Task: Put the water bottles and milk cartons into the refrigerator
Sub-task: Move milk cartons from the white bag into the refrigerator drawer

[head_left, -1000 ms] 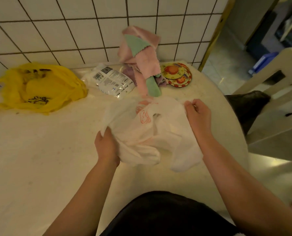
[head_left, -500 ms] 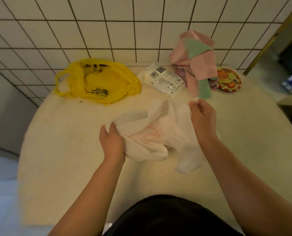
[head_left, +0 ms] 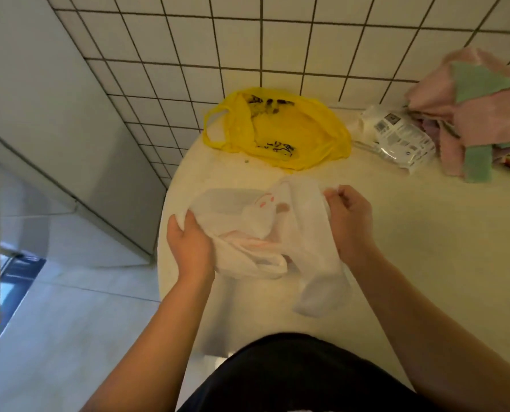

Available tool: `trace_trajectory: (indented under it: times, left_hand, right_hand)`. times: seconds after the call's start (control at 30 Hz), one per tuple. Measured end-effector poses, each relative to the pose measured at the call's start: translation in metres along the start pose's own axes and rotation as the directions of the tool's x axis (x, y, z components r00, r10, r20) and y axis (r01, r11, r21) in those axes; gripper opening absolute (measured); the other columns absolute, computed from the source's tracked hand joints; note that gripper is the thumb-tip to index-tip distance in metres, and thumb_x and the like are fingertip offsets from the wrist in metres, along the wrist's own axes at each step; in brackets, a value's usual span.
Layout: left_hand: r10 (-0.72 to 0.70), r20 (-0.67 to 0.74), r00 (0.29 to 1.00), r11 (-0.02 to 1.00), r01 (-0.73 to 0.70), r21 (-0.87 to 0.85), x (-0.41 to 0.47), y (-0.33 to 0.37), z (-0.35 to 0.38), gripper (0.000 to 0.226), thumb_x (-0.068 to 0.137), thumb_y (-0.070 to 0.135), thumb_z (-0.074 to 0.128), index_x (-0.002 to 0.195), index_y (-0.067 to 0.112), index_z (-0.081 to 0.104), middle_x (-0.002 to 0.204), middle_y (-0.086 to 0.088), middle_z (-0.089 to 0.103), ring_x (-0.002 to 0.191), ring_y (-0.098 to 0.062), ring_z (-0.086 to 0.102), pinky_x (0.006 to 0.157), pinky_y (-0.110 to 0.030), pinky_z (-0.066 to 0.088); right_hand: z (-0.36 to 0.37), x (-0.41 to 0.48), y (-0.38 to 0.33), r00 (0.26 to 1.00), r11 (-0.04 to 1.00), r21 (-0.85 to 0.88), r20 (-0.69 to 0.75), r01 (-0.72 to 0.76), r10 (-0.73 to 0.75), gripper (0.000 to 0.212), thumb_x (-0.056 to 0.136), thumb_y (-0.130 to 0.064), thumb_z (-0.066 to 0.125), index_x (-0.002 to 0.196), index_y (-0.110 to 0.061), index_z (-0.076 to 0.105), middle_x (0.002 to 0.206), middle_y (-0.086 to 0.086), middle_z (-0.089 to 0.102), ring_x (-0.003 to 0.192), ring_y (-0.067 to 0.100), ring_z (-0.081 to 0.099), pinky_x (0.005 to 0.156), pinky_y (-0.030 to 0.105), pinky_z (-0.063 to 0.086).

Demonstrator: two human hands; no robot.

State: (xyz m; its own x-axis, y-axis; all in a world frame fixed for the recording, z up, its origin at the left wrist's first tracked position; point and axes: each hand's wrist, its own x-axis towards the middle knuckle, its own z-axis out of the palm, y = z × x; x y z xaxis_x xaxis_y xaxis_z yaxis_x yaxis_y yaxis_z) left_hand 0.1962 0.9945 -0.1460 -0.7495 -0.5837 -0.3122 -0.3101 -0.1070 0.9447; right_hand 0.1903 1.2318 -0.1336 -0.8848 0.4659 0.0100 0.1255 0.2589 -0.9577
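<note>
View swung left since 0.5 s ago, grips unchanged on 1 white bag [head_left: 248,221] over desk [head_left: 426,233]: left hand [head_left: 190,245] fisted round its near edge, right hand [head_left: 349,221] pinching its far edge; beyond them 1 yellow bag [head_left: 292,135], 1 printed pack [head_left: 402,141], 1 cloth pile [head_left: 468,114]; water bottles, milk cartons: location cannot be told.

On round cream table [head_left: 426,263]: crumpled white plastic bag [head_left: 248,233] at front, between left hand [head_left: 191,248] and right hand [head_left: 350,221]; behind it, flat yellow plastic bag [head_left: 292,135] against white tiled wall [head_left: 277,40]; right of that, white printed packet [head_left: 402,141], then pink-green cloth pile [head_left: 471,114].
</note>
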Motion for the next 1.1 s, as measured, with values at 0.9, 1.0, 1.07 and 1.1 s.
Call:
trace_trajectory:
  times: [0.9,1.0,1.07,1.1]
  left_hand:
    - [0.025,0.777,0.629,0.085,-0.776,0.625,0.036,-0.082,-0.049,0.101,0.071,0.078,0.061,0.152,0.046,0.010,0.165,-0.001,-0.002,0.150,-0.033,0.002,0.119,-0.052,0.011]
    - [0.053,0.775,0.630,0.137,-0.773,0.619,0.041,-0.094,-0.055,0.077,0.083,0.053,0.068,0.148,0.042,0.030,0.163,-0.003,0.017,0.147,-0.033,0.018,0.116,-0.049,0.021]
    - [0.077,0.762,0.643,0.185,-0.760,0.623,0.044,-0.098,-0.057,0.060,0.084,0.036,0.072,0.139,0.037,0.047,0.157,-0.004,0.032,0.142,-0.032,0.032,0.113,-0.048,0.029]
    - [0.098,0.751,0.652,0.204,-0.752,0.627,0.047,-0.100,-0.057,0.052,0.083,0.029,0.072,0.132,0.034,0.055,0.152,-0.004,0.040,0.137,-0.032,0.038,0.110,-0.048,0.034]
  right_hand:
    - [0.052,-0.065,0.023,0.639,0.322,-0.727,0.687,0.607,0.347,0.106,0.070,-0.078,0.060,0.152,-0.042,0.003,0.158,0.001,-0.032,0.145,0.035,-0.026,0.113,0.066,-0.005]
    - [0.054,-0.066,0.044,0.682,0.280,-0.745,0.667,0.606,0.299,0.099,0.069,-0.075,0.061,0.148,-0.044,0.012,0.159,0.003,-0.028,0.147,0.037,-0.016,0.114,0.065,-0.001]
    - [0.052,-0.067,0.049,0.699,0.269,-0.734,0.678,0.624,0.228,0.086,0.074,-0.069,0.060,0.146,-0.043,0.021,0.162,0.005,-0.018,0.148,0.036,-0.004,0.115,0.061,0.005]
    - [0.051,-0.067,0.051,0.704,0.279,-0.725,0.685,0.630,0.188,0.079,0.075,-0.064,0.061,0.144,-0.041,0.028,0.163,0.006,-0.009,0.148,0.035,0.003,0.116,0.059,0.011]
